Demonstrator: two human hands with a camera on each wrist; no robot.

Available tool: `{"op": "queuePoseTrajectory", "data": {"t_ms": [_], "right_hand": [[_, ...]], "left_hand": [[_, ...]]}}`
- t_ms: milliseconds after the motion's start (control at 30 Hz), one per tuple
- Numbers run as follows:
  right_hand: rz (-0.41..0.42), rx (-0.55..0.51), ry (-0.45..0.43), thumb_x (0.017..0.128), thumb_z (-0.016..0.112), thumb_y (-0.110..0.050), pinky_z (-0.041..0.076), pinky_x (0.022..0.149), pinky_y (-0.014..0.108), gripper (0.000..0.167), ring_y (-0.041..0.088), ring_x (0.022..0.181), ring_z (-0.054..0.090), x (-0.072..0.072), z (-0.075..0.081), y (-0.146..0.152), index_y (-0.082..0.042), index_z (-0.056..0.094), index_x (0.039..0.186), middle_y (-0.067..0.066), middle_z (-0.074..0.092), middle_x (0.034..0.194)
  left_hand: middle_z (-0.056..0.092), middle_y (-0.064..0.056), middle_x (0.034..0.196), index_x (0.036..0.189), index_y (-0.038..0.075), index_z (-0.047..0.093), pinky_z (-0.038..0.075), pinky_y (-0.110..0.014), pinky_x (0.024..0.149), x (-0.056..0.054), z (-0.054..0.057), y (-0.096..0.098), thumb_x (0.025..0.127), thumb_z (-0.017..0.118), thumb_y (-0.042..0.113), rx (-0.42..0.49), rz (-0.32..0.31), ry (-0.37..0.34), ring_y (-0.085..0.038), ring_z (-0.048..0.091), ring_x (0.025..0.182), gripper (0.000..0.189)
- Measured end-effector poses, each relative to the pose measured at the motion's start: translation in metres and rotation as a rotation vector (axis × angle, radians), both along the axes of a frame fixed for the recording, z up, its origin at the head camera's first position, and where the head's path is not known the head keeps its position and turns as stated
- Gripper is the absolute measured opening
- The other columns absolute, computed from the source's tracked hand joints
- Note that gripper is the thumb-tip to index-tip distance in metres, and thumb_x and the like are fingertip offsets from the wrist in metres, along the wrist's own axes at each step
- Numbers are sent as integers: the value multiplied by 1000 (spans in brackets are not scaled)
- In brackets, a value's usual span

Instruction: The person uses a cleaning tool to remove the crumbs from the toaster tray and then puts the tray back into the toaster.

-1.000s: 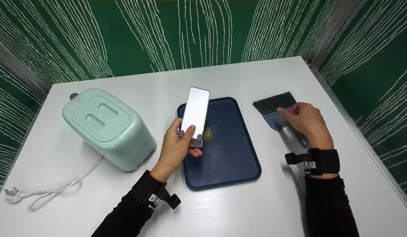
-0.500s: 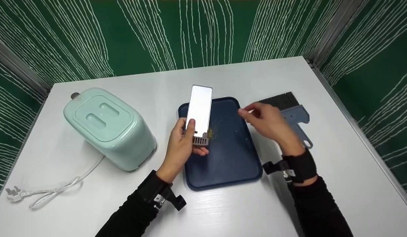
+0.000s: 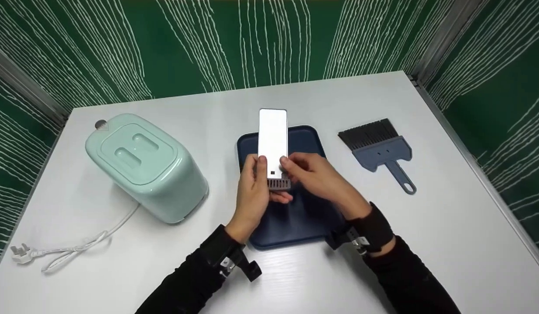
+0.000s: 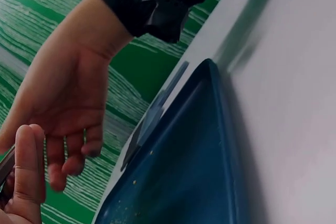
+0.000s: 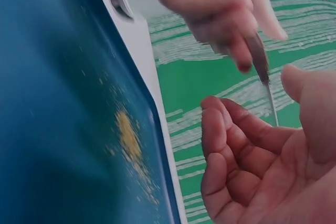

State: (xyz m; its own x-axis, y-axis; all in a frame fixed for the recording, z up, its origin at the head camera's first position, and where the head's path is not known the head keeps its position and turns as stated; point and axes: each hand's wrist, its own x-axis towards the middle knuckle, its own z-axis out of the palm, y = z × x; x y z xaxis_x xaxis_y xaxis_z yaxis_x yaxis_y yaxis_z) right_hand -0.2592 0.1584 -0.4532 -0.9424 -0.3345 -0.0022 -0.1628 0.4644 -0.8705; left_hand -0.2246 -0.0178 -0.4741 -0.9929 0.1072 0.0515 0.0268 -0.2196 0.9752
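Note:
A shiny flat toaster crumb tray (image 3: 272,139) with a grey slotted end stands tilted up in front of me. My left hand (image 3: 253,187) grips its lower end, thumb on the face and fingers behind. At the lower right edge, my right hand (image 3: 315,176) has its thumb and fingers on either side of the tray. In the right wrist view, a gap shows between the right thumb (image 5: 295,81) and the thin metal edge (image 5: 271,103). Beneath both hands lies a dark blue serving tray (image 3: 278,240); yellowish crumbs (image 5: 128,140) are scattered on it.
A mint-green toaster (image 3: 142,168) with its lid on stands at the left. Its white cord and plug (image 3: 22,254) trail on the white table (image 3: 186,279). On the right lies a blue-grey hand brush (image 3: 380,148) with black bristles. Green walls enclose the back and sides.
My right hand has come away from the brush, crossing left to the crumb tray's edge. The left hand has shifted slightly right and turned the crumb tray more upright.

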Motion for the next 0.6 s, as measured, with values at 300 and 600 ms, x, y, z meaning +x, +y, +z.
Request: {"op": "queuePoseTrajectory", "data": {"t_ms": [300, 600], "right_hand": [[-30, -128, -12, 110, 62, -26, 49, 71, 25, 29, 11, 77, 62, 8, -4, -17, 0, 74, 108, 6, 74, 88], [-61, -171, -9, 107, 68, -23, 52, 71, 22, 29, 8, 78, 66, 11, -6, -22, 4, 73, 115, 12, 78, 94]], "left_hand": [[70, -21, 103, 124, 8, 44, 65, -50, 56, 2, -2, 16, 119, 23, 42, -36, 91, 27, -30, 76, 59, 41], [62, -20, 121, 137, 11, 41, 65, -53, 59, 4, -5, 19, 119, 29, 40, -84, 109, 21, -31, 77, 62, 36]]}}
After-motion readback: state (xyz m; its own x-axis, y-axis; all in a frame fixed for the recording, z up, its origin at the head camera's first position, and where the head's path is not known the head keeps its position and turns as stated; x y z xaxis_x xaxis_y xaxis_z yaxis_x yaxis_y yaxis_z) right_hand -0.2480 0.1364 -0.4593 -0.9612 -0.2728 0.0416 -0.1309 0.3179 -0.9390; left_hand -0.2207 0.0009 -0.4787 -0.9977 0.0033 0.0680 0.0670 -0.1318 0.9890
